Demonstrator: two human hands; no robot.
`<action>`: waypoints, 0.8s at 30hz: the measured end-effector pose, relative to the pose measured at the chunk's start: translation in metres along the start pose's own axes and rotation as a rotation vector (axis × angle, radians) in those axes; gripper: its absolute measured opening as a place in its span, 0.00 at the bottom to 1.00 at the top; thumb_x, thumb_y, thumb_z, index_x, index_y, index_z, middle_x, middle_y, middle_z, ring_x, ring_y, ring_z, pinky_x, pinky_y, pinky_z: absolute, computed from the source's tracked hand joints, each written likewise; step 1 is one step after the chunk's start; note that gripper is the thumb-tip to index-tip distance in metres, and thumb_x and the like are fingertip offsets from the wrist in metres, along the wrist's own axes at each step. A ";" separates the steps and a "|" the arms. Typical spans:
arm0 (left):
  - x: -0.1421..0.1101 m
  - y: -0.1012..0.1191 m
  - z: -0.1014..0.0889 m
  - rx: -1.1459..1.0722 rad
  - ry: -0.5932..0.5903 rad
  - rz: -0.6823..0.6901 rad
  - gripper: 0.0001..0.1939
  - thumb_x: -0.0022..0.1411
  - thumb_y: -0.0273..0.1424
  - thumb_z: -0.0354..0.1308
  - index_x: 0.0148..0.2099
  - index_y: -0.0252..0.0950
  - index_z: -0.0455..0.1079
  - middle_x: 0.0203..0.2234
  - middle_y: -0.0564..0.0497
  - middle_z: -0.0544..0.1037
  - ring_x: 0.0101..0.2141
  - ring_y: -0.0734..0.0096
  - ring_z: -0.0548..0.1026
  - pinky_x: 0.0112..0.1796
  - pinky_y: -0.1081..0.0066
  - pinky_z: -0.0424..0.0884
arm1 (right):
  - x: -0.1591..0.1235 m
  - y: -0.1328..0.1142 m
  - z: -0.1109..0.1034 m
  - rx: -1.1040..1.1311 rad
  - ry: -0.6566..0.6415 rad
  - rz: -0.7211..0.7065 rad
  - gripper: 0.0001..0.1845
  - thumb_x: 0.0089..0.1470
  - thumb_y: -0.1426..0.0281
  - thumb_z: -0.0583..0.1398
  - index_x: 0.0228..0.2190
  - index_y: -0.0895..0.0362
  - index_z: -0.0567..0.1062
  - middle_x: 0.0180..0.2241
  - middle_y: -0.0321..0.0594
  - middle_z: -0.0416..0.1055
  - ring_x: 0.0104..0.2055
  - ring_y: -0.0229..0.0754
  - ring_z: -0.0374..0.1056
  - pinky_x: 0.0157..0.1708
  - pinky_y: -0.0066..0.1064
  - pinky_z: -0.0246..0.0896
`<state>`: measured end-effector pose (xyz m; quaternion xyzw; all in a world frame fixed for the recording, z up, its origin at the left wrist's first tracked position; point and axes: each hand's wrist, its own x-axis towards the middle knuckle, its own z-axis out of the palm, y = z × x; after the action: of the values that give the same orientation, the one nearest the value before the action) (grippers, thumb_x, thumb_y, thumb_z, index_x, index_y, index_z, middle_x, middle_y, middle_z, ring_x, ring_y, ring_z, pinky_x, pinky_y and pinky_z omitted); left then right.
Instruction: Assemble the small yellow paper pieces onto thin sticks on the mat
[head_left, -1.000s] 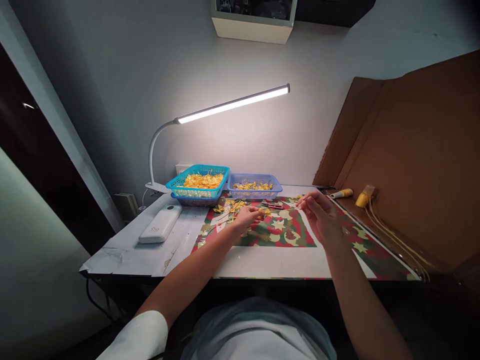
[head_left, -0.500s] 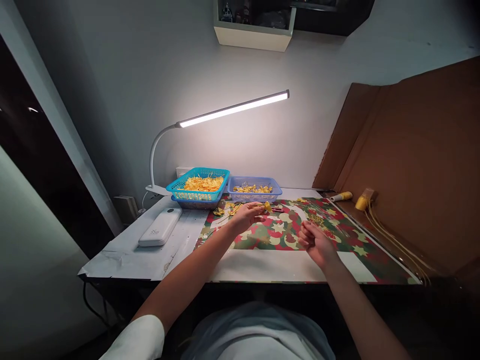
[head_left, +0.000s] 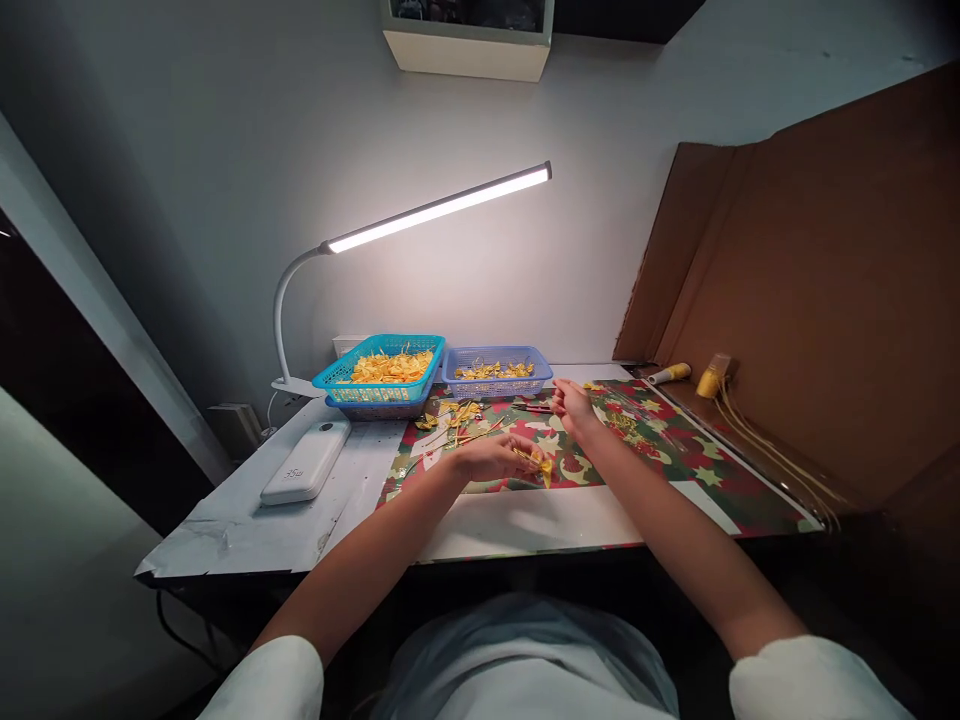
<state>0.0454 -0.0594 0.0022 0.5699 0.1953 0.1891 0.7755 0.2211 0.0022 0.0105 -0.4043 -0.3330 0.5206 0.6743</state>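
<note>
My left hand [head_left: 499, 458] is closed on a small yellow bow-like piece [head_left: 546, 470], low over the near part of the patterned mat [head_left: 577, 468]. The piece pokes out past the fingertips. Farther back and to the right, my right hand [head_left: 576, 410] is pinched closed, its fingertips pointing up near the blue-violet basket. Whatever it may hold is too small to make out. Just left of it lies a slim tool with reddish handles [head_left: 531, 407], partly hidden. Loose yellow pieces and thin stalks [head_left: 454, 414] are scattered on the mat behind my left hand.
A teal basket [head_left: 379, 392] heaped with yellow strips rests on another basket. Beside it, a blue-violet basket [head_left: 496, 386] holds small yellow pieces. A white power bank [head_left: 306, 465], a lit lamp [head_left: 442, 208], yellow spools [head_left: 709, 380] and a cardboard panel [head_left: 795, 290] surround the mat.
My left hand has come down and nearer with the yellow piece. My right hand has moved forward and left, toward the slim tool. The view has shifted slightly.
</note>
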 end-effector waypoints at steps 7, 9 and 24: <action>0.008 -0.003 -0.001 -0.096 0.188 0.084 0.13 0.38 0.29 0.72 0.27 0.31 0.72 0.23 0.50 0.75 0.27 0.74 0.73 0.36 0.70 0.68 | 0.008 0.037 0.011 -0.004 0.049 0.021 0.16 0.46 0.69 0.62 0.19 0.55 0.58 0.12 0.23 0.49 0.13 0.26 0.41 0.12 0.22 0.37; 0.011 -0.003 -0.001 -0.116 0.250 0.135 0.14 0.38 0.30 0.72 0.28 0.30 0.73 0.22 0.50 0.75 0.26 0.76 0.73 0.34 0.73 0.67 | 0.009 0.040 0.005 0.004 0.056 0.016 0.17 0.45 0.68 0.63 0.19 0.54 0.58 0.12 0.23 0.49 0.13 0.27 0.42 0.12 0.22 0.39; 0.020 -0.004 -0.016 -0.148 0.749 0.202 0.13 0.39 0.30 0.70 0.28 0.31 0.72 0.24 0.49 0.77 0.29 0.74 0.75 0.32 0.75 0.66 | -0.062 0.011 -0.023 -0.260 -0.152 -0.399 0.09 0.42 0.63 0.65 0.24 0.55 0.74 0.24 0.37 0.72 0.26 0.38 0.68 0.31 0.33 0.67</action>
<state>0.0543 -0.0369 -0.0074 0.4203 0.3935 0.4729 0.6670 0.2221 -0.0613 -0.0114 -0.3735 -0.5202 0.3586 0.6791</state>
